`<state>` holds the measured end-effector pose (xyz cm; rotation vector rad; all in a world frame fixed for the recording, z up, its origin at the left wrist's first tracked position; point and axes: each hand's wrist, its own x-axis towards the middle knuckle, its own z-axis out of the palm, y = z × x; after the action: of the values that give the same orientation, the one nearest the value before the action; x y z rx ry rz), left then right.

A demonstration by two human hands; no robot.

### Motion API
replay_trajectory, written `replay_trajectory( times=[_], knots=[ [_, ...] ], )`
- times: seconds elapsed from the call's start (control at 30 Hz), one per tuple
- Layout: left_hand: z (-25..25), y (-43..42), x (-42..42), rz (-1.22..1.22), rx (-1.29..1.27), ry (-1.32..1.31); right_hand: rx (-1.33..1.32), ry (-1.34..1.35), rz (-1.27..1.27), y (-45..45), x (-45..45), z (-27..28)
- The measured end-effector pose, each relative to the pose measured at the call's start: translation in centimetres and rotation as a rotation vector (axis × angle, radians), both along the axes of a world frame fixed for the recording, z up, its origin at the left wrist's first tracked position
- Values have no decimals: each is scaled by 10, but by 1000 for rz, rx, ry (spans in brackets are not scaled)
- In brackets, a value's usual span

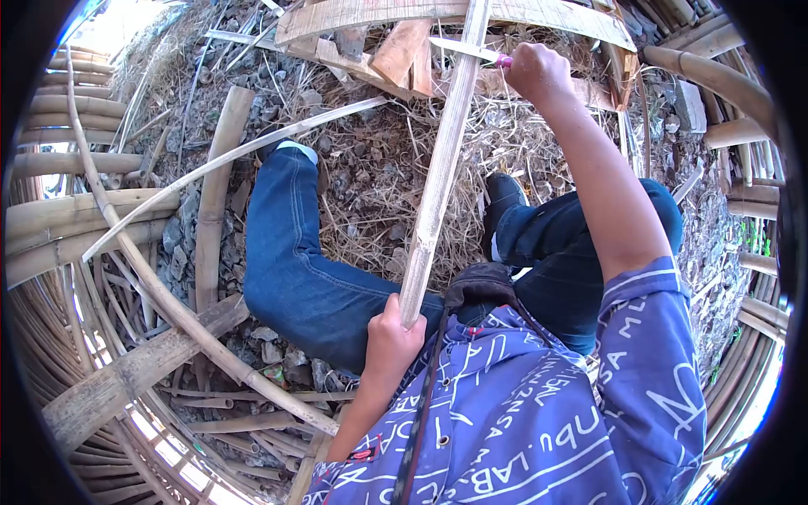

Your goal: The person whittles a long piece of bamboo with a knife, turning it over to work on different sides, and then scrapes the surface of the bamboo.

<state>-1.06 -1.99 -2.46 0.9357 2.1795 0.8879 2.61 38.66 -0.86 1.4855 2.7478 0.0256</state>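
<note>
My left hand [393, 337] is wrapped round the near end of a long split bamboo strip [439, 185], close to my lap. From there the strip runs up and away, over a wooden plank [379, 18] at the far side. In my right hand [539, 74] is a knife [471, 50], its fist closed on the pink handle. The blade points left and lies across the strip near its far end. Whether the edge is cutting in, I cannot tell.
Dry shavings [370, 202] and stones cover the ground between my legs. A thin strip [244, 147] lies slanted at left, crossing a bamboo piece [220, 185]. Bamboo poles [76, 219] are stacked at left, and others [724, 88] at right. Short wood pieces [402, 55] sit under the plank.
</note>
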Motion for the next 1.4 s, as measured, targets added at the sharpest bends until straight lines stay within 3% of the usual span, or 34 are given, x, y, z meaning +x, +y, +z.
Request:
replay_trajectory(
  times=[0.83, 1.4],
  knots=[
    [12, -3, 4, 24, -40, 22, -34, 98, -102, 29, 2, -7],
    [34, -52, 21, 57, -169, -48, 39, 166, 4, -9, 16, -15]
  ],
)
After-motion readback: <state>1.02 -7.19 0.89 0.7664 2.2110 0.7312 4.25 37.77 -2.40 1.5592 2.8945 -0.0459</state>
